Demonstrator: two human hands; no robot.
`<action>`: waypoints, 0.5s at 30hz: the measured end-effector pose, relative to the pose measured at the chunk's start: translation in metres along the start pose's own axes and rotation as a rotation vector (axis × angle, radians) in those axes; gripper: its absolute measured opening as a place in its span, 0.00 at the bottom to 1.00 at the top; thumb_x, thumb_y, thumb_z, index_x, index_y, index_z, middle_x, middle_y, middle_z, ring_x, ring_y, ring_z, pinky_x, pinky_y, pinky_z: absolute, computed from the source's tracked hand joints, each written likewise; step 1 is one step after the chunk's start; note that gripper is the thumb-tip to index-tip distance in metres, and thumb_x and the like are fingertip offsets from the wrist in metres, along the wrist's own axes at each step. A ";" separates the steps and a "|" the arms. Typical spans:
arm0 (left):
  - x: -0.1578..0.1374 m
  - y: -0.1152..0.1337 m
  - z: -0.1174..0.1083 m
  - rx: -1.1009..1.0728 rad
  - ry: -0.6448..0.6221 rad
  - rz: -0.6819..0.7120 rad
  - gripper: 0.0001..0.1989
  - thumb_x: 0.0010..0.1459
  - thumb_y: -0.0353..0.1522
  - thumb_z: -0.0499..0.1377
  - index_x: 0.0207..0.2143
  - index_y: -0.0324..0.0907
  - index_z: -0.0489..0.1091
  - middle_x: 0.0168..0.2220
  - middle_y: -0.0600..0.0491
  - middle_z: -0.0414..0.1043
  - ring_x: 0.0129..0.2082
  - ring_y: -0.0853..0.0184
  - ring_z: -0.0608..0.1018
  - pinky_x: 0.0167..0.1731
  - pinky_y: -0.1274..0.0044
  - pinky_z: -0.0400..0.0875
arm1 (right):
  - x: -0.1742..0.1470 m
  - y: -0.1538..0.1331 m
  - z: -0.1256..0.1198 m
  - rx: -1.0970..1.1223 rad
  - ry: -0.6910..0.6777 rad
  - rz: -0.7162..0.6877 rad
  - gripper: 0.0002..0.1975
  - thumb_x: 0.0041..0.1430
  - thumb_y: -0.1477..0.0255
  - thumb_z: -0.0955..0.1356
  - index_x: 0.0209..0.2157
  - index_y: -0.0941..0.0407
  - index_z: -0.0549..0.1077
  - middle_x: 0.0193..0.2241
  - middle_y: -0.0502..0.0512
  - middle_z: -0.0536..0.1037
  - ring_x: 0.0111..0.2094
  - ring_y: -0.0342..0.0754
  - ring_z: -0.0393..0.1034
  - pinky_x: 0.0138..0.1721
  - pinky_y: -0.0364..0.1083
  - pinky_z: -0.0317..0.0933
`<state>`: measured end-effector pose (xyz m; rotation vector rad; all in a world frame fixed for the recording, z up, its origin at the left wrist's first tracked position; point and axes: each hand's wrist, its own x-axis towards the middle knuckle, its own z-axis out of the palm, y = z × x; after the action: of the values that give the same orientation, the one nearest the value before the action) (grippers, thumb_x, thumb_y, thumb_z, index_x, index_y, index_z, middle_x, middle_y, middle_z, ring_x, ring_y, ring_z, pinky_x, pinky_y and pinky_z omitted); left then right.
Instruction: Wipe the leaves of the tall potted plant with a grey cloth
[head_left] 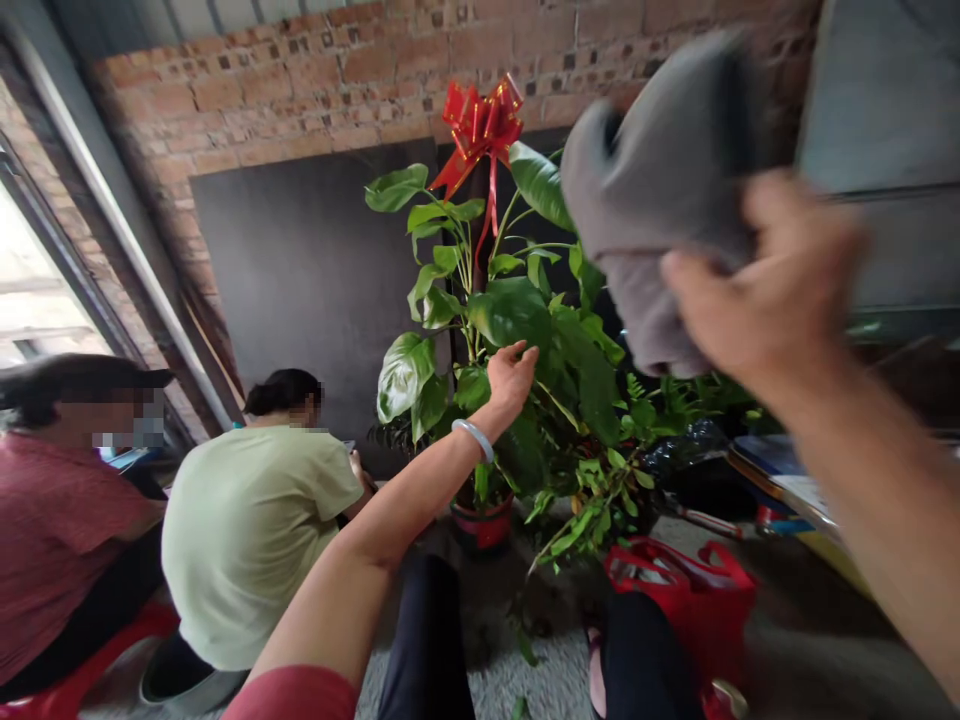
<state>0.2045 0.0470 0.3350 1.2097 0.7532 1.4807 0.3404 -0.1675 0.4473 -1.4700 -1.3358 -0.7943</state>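
Observation:
A tall potted plant point(427, 375) with broad glossy green leaves stands in front of me, a red ribbon bow point(484, 125) tied at its top. My left hand point(512, 378), with a pale bangle point(474, 440) on the wrist, reaches into the foliage. Its fingers are curled closed at the lower edge of a large leaf point(510, 312). Raised at the upper right, my right hand point(787, 270) grips a folded grey cloth point(660, 170), blurred by motion. The cloth hangs in the air beside the leaves, and part of it hides foliage behind.
Two people sit at the left, one in a pale green shirt point(247, 530), one in a red shirt point(64, 530). A red bag point(712, 620) stands on the floor near my right knee. Smaller plants point(592, 520) and a cluttered table point(780, 465) are at the right. Behind rises a brick wall point(315, 90).

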 end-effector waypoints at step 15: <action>-0.006 0.006 -0.008 -0.101 -0.104 0.013 0.34 0.46 0.36 0.79 0.56 0.41 0.78 0.59 0.41 0.78 0.64 0.51 0.75 0.57 0.72 0.72 | -0.090 0.006 0.048 0.397 -0.664 0.283 0.12 0.52 0.67 0.68 0.37 0.55 0.80 0.36 0.55 0.86 0.39 0.58 0.79 0.42 0.51 0.68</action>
<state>0.1946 0.0410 0.3368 1.2065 0.5950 1.4377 0.3231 -0.1529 0.3476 -1.6006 -1.5928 0.1691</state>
